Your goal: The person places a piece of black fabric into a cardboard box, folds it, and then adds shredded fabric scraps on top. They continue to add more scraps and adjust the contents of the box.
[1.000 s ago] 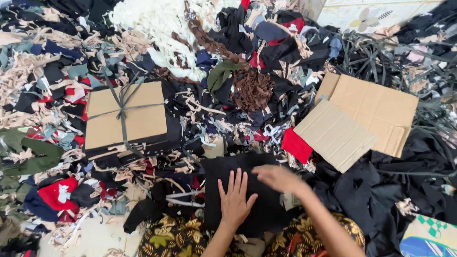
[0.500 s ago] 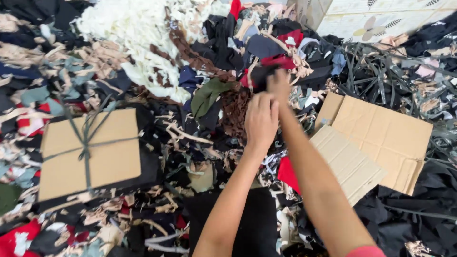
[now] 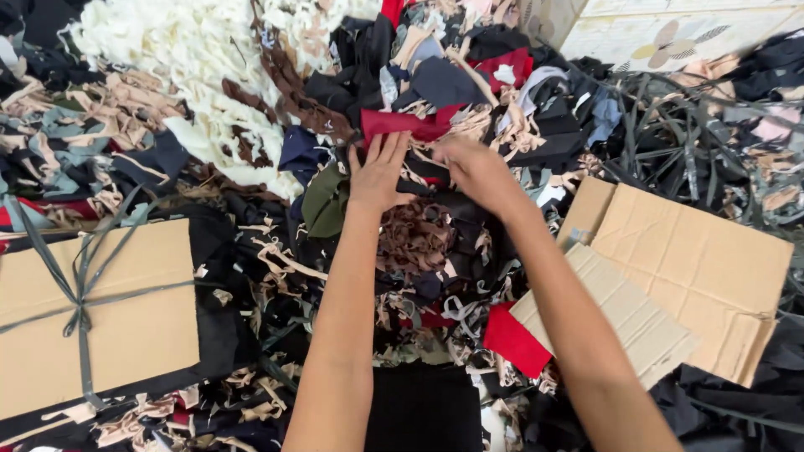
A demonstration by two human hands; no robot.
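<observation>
Both my arms reach forward over a heap of cloth scraps. My left hand lies flat, fingers together, on a dark red piece of cloth among black scraps. My right hand rests just to its right, fingers curled into the black and red scraps; whether it grips anything is hidden. A stack of black cloth lies near me between my forearms. A small bright red piece lies beside my right forearm.
A cardboard sheet tied with a grey strip lies on black cloth at the left. Two loose cardboard pieces lie at the right. A pile of cream scraps sits far left; grey strips tangle far right.
My hands left the black stack near me and reached forward into the heap. They now sit lower and apart on the dark red piece; the view has shifted forward with them.
</observation>
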